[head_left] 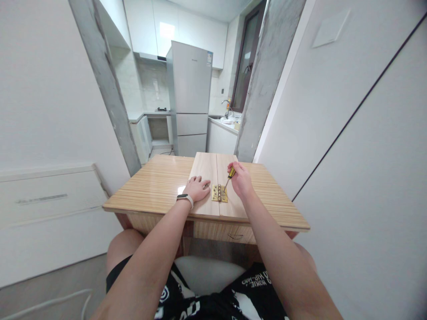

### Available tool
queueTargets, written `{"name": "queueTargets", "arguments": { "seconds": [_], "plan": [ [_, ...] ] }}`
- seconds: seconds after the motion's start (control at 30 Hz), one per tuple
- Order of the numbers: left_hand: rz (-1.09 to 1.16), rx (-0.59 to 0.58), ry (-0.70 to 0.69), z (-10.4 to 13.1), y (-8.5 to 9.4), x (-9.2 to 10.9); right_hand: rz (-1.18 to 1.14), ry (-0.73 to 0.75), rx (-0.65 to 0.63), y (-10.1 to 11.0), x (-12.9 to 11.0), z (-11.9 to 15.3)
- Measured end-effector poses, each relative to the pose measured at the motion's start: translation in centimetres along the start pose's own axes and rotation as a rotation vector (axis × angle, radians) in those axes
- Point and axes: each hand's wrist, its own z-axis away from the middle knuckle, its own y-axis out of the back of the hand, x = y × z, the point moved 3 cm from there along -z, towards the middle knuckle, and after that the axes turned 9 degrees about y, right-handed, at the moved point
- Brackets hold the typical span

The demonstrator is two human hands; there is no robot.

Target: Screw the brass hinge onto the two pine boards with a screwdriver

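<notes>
Two pale wooden boards lie side by side on the striped wooden table, a narrow seam between them. A brass hinge spans that seam near the front edge. My left hand, with a banded watch at the wrist, rests on the left board with its fingers spread, just left of the hinge. My right hand grips a yellow and black screwdriver by its handle. The screwdriver slants down to the left, its tip at the hinge's right leaf. Whether the tip sits in a screw is too small to tell.
The table has a drawer under its front edge, above my knees. Walls stand close on both sides. Beyond the table are a tall grey fridge, white cabinets and a sink counter.
</notes>
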Motion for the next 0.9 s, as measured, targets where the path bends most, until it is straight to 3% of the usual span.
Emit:
{"name": "queueTargets", "arguments": {
  "seconds": [0.2, 0.6, 0.9],
  "plan": [
    [-0.004, 0.013, 0.005, 0.0, -0.1, 0.0, 0.02, 0.0, 0.062, 0.0, -0.1, 0.0],
    [0.005, 0.011, -0.003, -0.1, -0.2, -0.1, 0.02, 0.0, -0.034, -0.1, -0.8, 0.2],
    [0.0, 0.013, -0.001, -0.1, -0.3, -0.1, -0.009, -0.004, 0.039, 0.4, 0.1, -0.1]
  ]
}}
